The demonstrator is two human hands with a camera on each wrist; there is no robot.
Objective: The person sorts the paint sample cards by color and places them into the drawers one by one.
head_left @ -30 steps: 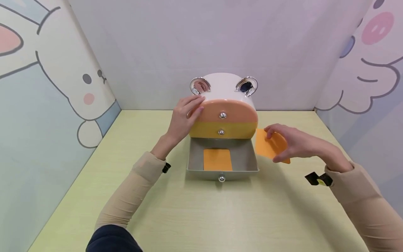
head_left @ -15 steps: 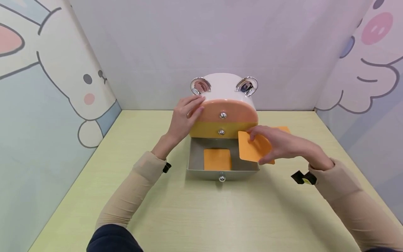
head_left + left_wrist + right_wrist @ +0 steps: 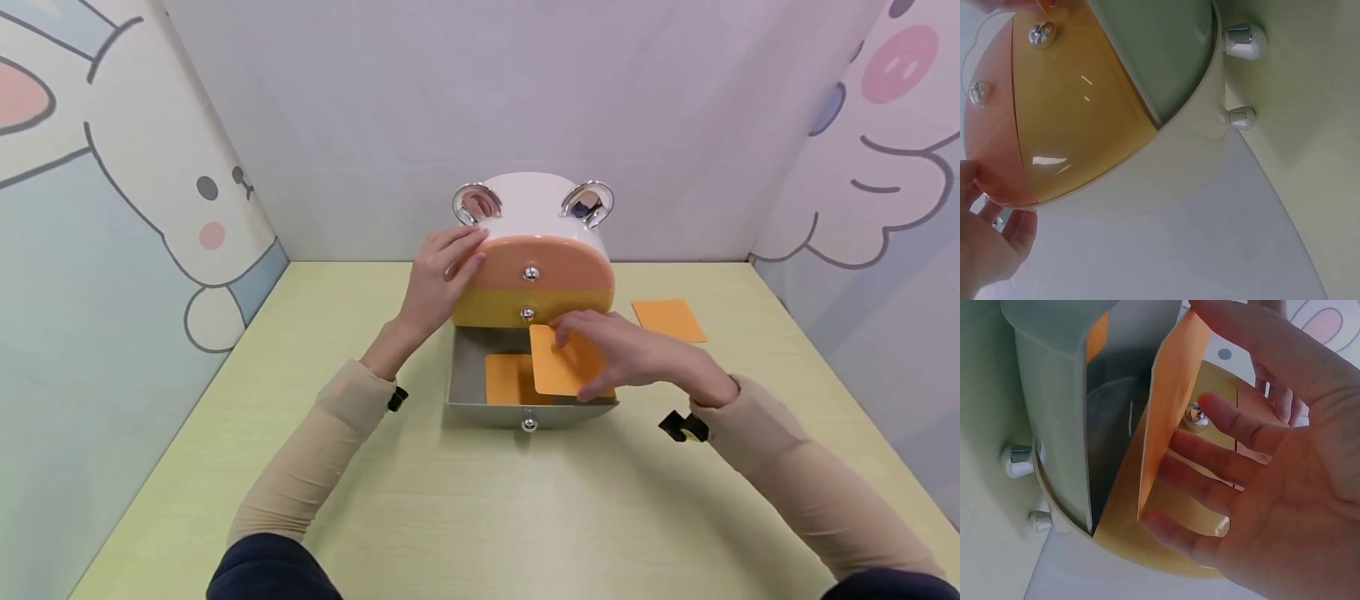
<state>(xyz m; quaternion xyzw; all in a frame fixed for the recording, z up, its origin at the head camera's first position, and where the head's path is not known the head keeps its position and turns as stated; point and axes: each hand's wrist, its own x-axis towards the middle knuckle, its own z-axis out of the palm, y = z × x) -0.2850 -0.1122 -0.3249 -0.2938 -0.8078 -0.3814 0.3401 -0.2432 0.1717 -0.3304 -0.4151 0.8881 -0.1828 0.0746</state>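
A small drawer box (image 3: 536,208) with a white top, silver ears and stacked drawers stands on the table. Its grey-green bottom drawer (image 3: 468,367) is pulled out, and an orange card (image 3: 510,379) lies flat inside. My left hand (image 3: 438,279) holds the box at its upper left edge, thumb on the orange-pink drawer front (image 3: 997,137). Over the right half of the drawer, my right hand (image 3: 630,350) holds another orange card (image 3: 562,362) between thumb and fingers. This card is tilted in the right wrist view and partly covers the card lying below.
A further orange card (image 3: 671,319) lies on the table right of the box. Silver knobs sit on the drawer fronts, and silver feet (image 3: 1244,40) show under the box. Printed wall panels (image 3: 217,167) stand on both sides, with a plain white back wall (image 3: 525,92).
My right hand has carried its card leftward from beside the box to above the open drawer, uncovering the card on the table. My left hand has stayed on the box.
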